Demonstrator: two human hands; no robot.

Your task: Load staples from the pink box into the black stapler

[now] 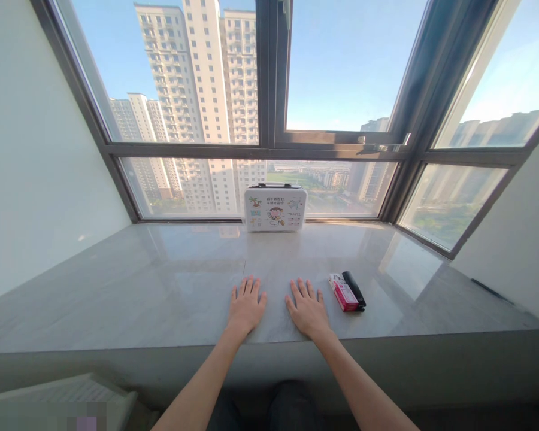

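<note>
My left hand (247, 306) lies flat, palm down, on the grey marble windowsill (161, 299), fingers stretched forward and holding nothing. Beside it, a gap apart, my right hand (308, 307) rests the same way with its fingers spread. Just right of my right hand is a small pink and white box (344, 294). A black stapler (354, 290) lies along the box's right side. Farther off, a white case (275, 209) with cartoon prints and a dark handle stands upright against the window.
Dark window frames (265, 152) border the sill at the back and right. A thin dark strip (491, 290) lies near the right wall. Below the sill's front edge, a pale box-like object (63, 398) sits at lower left. White walls close off both sides.
</note>
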